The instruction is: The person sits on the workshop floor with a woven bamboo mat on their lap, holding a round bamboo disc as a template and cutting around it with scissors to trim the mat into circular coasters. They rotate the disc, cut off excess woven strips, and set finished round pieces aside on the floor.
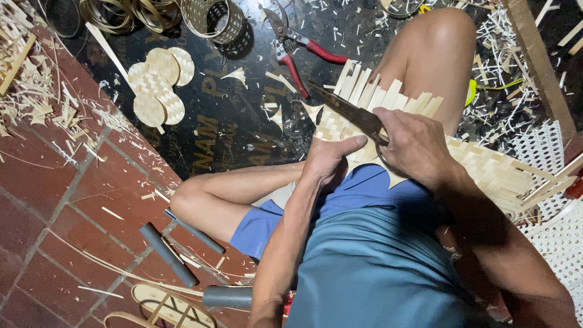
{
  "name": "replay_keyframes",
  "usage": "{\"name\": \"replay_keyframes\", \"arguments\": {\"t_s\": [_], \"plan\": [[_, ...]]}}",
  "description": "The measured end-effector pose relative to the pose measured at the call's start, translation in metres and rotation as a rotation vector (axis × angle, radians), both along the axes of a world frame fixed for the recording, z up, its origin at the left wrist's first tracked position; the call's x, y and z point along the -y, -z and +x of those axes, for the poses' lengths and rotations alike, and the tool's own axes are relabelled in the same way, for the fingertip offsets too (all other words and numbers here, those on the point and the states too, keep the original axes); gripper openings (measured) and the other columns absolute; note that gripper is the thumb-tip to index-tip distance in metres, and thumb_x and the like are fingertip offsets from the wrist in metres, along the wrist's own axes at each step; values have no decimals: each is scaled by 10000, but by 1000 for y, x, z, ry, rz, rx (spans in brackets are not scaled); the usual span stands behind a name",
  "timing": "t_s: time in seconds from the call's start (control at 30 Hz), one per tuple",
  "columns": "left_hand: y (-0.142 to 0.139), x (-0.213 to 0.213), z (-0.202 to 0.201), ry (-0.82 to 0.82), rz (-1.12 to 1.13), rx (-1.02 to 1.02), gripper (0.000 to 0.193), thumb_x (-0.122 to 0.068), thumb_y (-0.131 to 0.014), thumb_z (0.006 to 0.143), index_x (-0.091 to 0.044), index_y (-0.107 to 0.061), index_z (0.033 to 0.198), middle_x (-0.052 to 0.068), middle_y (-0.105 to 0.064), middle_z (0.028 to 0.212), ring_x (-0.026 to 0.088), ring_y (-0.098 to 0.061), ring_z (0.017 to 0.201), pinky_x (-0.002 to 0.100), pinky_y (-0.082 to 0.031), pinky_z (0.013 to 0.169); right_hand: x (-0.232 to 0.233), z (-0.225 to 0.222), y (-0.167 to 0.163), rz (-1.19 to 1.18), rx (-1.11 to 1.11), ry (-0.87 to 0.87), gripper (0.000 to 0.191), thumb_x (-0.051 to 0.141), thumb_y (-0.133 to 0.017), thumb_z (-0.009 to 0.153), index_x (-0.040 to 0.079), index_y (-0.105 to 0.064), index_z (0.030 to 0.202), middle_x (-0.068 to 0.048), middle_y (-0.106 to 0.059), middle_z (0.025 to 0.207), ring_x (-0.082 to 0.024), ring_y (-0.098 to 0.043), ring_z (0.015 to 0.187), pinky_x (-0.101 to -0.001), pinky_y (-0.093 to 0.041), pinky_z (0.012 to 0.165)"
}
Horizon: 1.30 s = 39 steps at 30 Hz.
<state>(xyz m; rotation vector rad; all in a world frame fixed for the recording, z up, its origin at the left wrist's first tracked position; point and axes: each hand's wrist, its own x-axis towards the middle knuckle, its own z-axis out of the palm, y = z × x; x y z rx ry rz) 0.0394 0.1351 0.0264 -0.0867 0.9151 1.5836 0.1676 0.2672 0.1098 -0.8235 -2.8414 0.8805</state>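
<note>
Scissors (349, 109) are lying clenched in the right hand (413, 146); left hand (331, 159) is pinching the woven bamboo mat (480, 167) beneath the blades.

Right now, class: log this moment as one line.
left hand: steadies woven bamboo mat | right hand: holds dark shears over mat

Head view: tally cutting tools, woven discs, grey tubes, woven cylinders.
Cutting tools: 2, dark shears in the right hand and red-handled pruners on the floor
Woven discs: 4, in one overlapping pile
Grey tubes: 3
Woven cylinders: 1
Total: 10
</note>
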Motion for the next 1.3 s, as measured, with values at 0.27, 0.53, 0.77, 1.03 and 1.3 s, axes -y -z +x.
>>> {"name": "replay_keyframes", "arguments": {"t_s": [0.27,0.53,0.77,1.03,1.3], "plan": [[-36,10,-12,-129,-27,-60,559,131,-714,821,40,-573,1354,126,-691,1213,240,-690,1079,388,-575,958,-2,29,-31,132,-254,156,546,160,-822,889,-35,-611,1354,-202,-675,1046,-303,-669,897,-412,-543,774],[-92,31,-54,-789,107,-215,485,60,-743,849,48,-587,1308,98,-692,1157,201,-688,1037,346,-569,940,53,56,36,-847,-565,203,524,75,-664,830,17,-545,1337,-33,-554,1074,-123,-554,953,-258,-495,825],[-91,33,-57,-1031,42,-176,380,-30,-753,867,43,-651,1225,82,-709,1117,180,-680,1008,343,-548,938,97,-5,74,-1071,-586,64,869,599,-614,961,-35,-371,1504,-70,-594,1219,-138,-585,993,-284,-512,885],[-93,28,-36,-1007,13,-75,351,-104,-749,926,115,-669,1188,120,-724,1127,193,-670,1022,354,-522,966,111,-46,53,-1033,-586,87,828,744,-593,935,-26,-537,1233,0,-562,932,-90,-505,817,-254,-444,679],[-109,34,-37,-921,13,-65,334,-162,-743,909,41,-671,1165,111,-730,1029,193,-680,808,315,-538,653,113,-62,15,-846,-588,151,875,817,-553,902,-10,-614,1182,39,-602,884,-53,-521,761,-207,-443,653]]}}
